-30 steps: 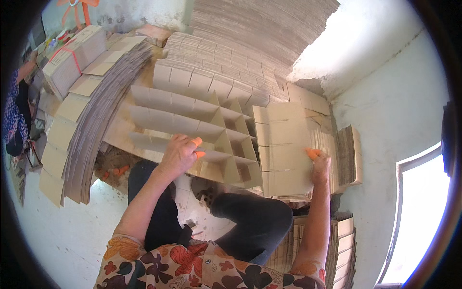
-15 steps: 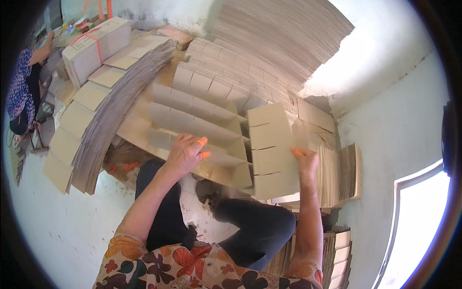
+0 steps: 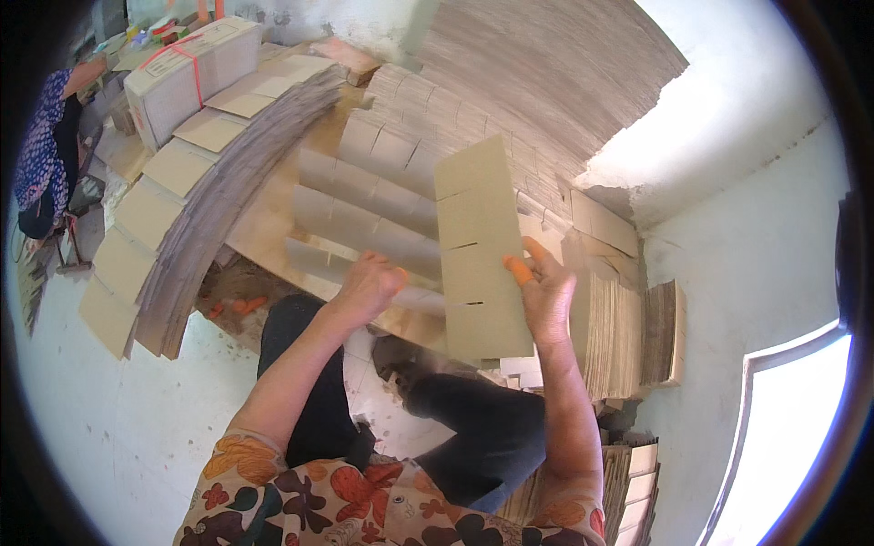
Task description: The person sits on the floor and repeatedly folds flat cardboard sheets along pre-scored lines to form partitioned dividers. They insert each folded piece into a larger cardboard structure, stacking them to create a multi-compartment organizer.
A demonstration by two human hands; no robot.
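Slotted cardboard strips [image 3: 364,211] stand on edge in rows in front of me. My left hand [image 3: 367,289], with an orange finger cover showing, is closed over the nearest strip of these rows; its fingertips are partly hidden. A wider slotted cardboard piece [image 3: 478,250] is held up across the right ends of the rows. My right hand [image 3: 548,289] grips it by the right edge, orange-covered thumb at that edge. The piece hides what lies behind it.
A long fanned stack of cardboard [image 3: 173,173] curves along the left, with a strapped white box [image 3: 196,77] behind it. Tall cardboard stacks [image 3: 546,73] stand at the back, and upright bundles [image 3: 610,328] at right. Another person [image 3: 50,155] sits far left.
My right hand has moved left with the wider cardboard piece, which now covers the rows' right ends. My left hand stays at the nearest strip, turned slightly.
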